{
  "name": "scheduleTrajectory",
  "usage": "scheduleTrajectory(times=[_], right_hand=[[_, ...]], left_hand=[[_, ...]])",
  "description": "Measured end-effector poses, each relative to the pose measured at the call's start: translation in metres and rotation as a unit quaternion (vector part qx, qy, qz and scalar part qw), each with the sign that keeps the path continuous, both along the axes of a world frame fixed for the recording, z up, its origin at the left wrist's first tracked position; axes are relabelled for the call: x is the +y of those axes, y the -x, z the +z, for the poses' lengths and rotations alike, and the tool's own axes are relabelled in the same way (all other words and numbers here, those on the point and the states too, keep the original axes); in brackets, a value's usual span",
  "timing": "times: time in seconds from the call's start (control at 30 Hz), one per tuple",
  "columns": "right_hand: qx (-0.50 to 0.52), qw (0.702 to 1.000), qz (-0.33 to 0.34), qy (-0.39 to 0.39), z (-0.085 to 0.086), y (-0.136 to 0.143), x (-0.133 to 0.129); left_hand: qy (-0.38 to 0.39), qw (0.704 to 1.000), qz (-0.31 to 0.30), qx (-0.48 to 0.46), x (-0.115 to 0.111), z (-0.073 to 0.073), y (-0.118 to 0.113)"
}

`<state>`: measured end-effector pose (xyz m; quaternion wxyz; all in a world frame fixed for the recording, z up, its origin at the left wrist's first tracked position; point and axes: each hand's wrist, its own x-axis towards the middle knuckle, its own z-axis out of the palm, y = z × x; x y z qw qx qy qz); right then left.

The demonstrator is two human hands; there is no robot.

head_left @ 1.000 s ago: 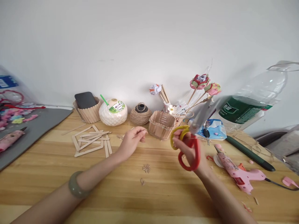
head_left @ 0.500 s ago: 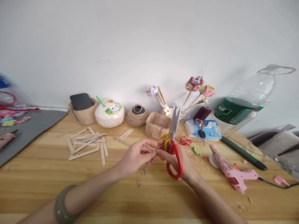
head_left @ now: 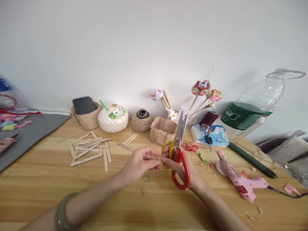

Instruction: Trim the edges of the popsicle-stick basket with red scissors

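Near the middle of the table, my left hand [head_left: 144, 162] is closed on a thin wooden stick [head_left: 126, 147] that slants out to its upper left. My right hand [head_left: 176, 162] keeps the scissors [head_left: 181, 154] hooked on its fingers, blades upward and the red handle toward me. The fingertips of both hands meet at a small pale piece [head_left: 159, 159] at the stick's end. Below them a small brown flower shape [head_left: 147, 177] lies on the wood.
Loose craft sticks [head_left: 90, 147] lie at left. Behind stand a coconut [head_left: 113, 118], twine [head_left: 141, 122] and a stick-sided box [head_left: 160, 136]. At right are a pink glue gun [head_left: 240, 181], a green pen-like tool [head_left: 252, 160] and a large bottle [head_left: 245, 112].
The scissors have tipped slightly and shifted a little right. Both hands remain together, with small finger movements, and more of the stick shows between the left fingers. The view has moved slightly.
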<state>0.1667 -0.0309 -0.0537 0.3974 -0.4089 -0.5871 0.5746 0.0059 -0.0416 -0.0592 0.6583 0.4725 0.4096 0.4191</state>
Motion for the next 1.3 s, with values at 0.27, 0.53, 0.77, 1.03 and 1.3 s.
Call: scheduleTrajectory(times=[0.27, 0.53, 0.77, 1.03, 1.3], right_hand=[[-0.022, 0.999, -0.025, -0.033, -0.001, 0.001, 0.0], [-0.034, 0.997, -0.048, -0.052, 0.0, 0.003, -0.001], [-0.097, 0.984, -0.056, -0.14, -0.008, 0.001, -0.003], [-0.237, 0.932, -0.086, -0.261, -0.006, 0.0, -0.003], [-0.235, 0.942, -0.05, -0.235, -0.013, 0.001, 0.002]], left_hand=[[0.009, 1.0, 0.022, -0.016, -0.002, -0.001, -0.003], [-0.074, 0.994, 0.038, 0.066, -0.004, 0.003, -0.004], [-0.244, 0.939, 0.079, 0.228, -0.011, -0.001, -0.008], [-0.164, 0.97, 0.049, 0.173, -0.003, 0.002, -0.001], [-0.037, 0.998, 0.034, 0.033, 0.005, 0.0, -0.002]])
